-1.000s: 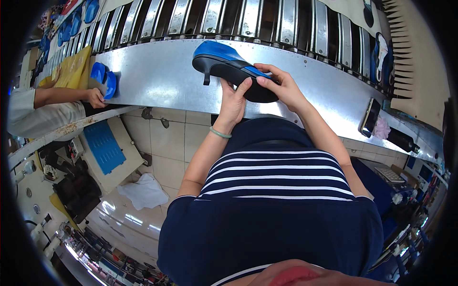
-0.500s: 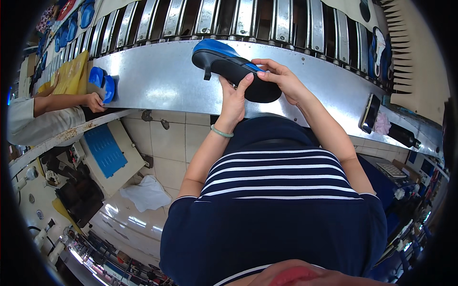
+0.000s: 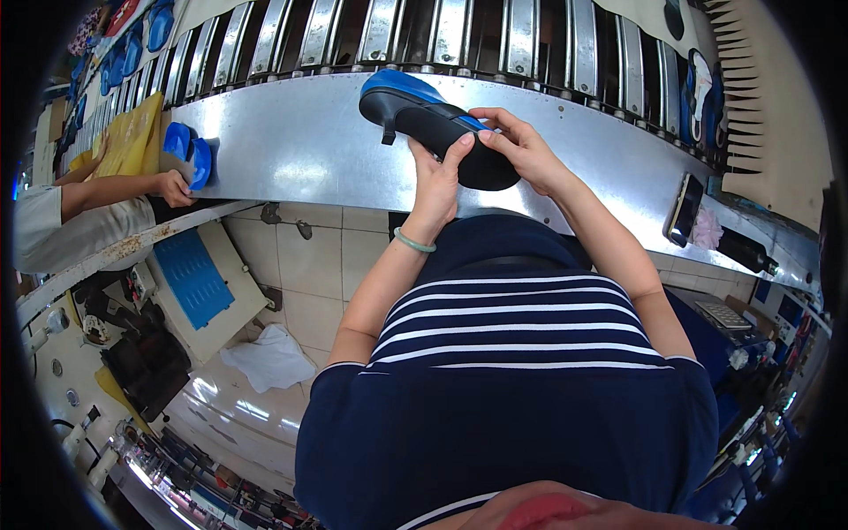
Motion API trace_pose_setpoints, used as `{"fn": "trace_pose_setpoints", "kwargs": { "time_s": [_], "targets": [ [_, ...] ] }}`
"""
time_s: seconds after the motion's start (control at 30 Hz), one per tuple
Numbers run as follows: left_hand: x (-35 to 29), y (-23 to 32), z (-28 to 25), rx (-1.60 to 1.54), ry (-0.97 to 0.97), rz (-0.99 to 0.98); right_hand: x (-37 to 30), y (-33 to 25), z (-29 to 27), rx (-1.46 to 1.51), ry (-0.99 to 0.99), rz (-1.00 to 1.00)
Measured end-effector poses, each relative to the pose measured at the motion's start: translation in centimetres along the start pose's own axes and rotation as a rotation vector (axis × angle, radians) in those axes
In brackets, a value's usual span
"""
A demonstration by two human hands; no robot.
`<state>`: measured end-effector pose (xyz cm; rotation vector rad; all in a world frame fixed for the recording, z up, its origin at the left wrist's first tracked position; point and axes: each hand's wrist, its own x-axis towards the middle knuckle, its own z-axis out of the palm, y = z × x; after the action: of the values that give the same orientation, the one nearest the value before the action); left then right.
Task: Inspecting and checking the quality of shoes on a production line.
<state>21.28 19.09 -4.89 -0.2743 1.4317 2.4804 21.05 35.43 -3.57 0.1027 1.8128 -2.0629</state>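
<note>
A blue heeled shoe [image 3: 422, 118] is held over the metal ledge, its black sole and short heel turned toward me. My left hand [image 3: 436, 179] grips it from the near side, thumb on the sole. The right hand [image 3: 521, 148] has hold of the toe end, with its thumb pressed by the sole's edge and the fingers along the far side. Both hands are closed on the shoe. The fingers behind it are partly hidden. A pale green bangle [image 3: 414, 241] circles my left wrist.
A roller conveyor [image 3: 386, 31] runs beyond the metal ledge [image 3: 283, 141]. At the left, a co-worker's hand [image 3: 176, 188] is beside blue shoe pieces [image 3: 201, 164] and yellow sheeting [image 3: 132, 137]. Rightward lie a phone [image 3: 684, 212] and a black bottle [image 3: 746, 251]. Shoes [image 3: 700, 97] sit on the conveyor.
The shoe and my left hand have shifted very slightly to the right. My grip looks the same, and the right hand has barely moved.
</note>
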Motion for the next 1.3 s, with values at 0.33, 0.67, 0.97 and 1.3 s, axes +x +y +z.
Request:
{"fn": "trace_pose_setpoints", "kwargs": {
  "time_s": [0.33,0.67,0.97,1.3],
  "targets": [
    [-0.3,0.5,0.7,0.013,0.019,0.021,0.1,0.1,0.4,-0.015,0.046,-0.037],
    [0.3,-0.1,-0.3,0.015,-0.006,0.023,-0.3,-0.7,-2.1,0.281,-0.199,0.104],
    [0.3,-0.4,0.0,0.031,-0.005,0.009,-0.4,-0.5,-2.2,0.174,-0.182,0.097],
    [-0.1,-0.1,0.3,0.054,-0.009,-0.039,-0.7,0.9,-1.0,0.04,-0.082,-0.078]
  ]
}}
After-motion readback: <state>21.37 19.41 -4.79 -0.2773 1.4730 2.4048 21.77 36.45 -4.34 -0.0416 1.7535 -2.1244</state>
